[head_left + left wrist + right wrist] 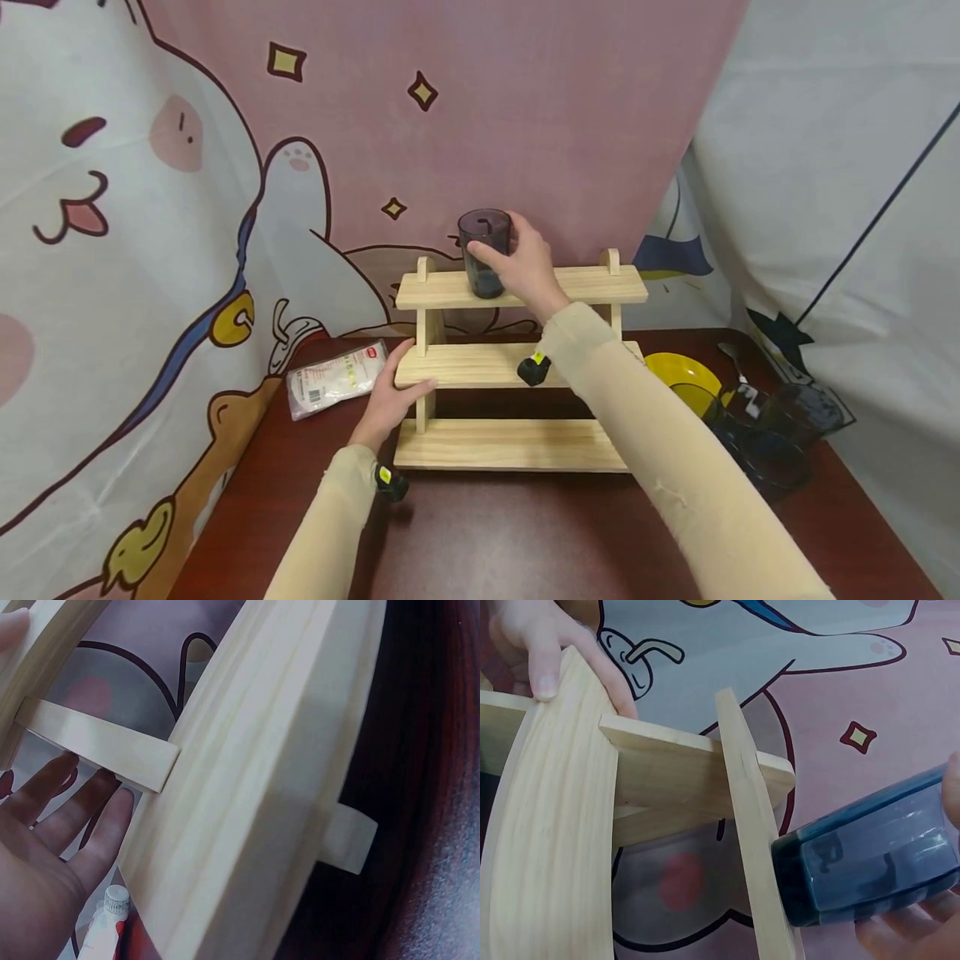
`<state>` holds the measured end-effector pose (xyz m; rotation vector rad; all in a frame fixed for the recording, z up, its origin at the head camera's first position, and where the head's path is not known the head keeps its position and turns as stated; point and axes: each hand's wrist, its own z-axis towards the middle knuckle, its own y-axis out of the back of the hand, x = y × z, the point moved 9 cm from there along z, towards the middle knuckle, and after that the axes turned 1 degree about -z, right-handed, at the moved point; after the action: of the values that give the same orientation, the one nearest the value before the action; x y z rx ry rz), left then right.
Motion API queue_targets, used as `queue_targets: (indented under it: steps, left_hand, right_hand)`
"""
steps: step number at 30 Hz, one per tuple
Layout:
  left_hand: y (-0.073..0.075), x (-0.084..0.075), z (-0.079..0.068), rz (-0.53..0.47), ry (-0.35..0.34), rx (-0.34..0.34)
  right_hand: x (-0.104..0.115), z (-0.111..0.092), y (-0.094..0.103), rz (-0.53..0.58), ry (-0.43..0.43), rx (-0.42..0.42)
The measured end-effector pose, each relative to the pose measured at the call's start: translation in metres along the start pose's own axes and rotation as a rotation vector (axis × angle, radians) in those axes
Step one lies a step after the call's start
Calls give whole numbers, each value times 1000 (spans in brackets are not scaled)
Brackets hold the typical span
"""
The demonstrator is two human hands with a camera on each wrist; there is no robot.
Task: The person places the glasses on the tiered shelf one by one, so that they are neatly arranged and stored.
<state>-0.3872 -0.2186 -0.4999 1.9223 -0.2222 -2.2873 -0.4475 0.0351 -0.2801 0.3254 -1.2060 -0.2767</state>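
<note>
A dark, see-through drinking glass (486, 265) stands upright on the top board of a three-tier wooden shelf (510, 450), left of its middle. My right hand (528, 262) grips the glass from the right, thumb at the front and fingers behind. In the right wrist view the base of the glass (870, 855) meets the edge of the top board (750, 825). My left hand (390, 396) holds the left end of the middle board, thumb on top. In the left wrist view several fingers (97, 817) reach along the shelf's side support (97, 742).
A white plastic-wrapped packet (337, 381) lies left of the shelf. To the right sit a yellow bowl (682, 375), several dark glasses (772, 450) and a spoon (731, 354). A printed cloth (562, 125) hangs close behind the shelf.
</note>
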Motion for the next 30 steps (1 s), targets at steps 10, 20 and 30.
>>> queue_targets:
  steps: [10,20,30]
  left_hand:
    - [1,2,0,-7,8,-2]
    - [0,1,-1,-15,6,4]
    - [0,-1,-2,-21,9,11]
  right_hand:
    - [-23,-14,8,-36,-111,151]
    - [-42,-49,52,-74,-74,246]
    - [-62,-95,111,-205,-51,228]
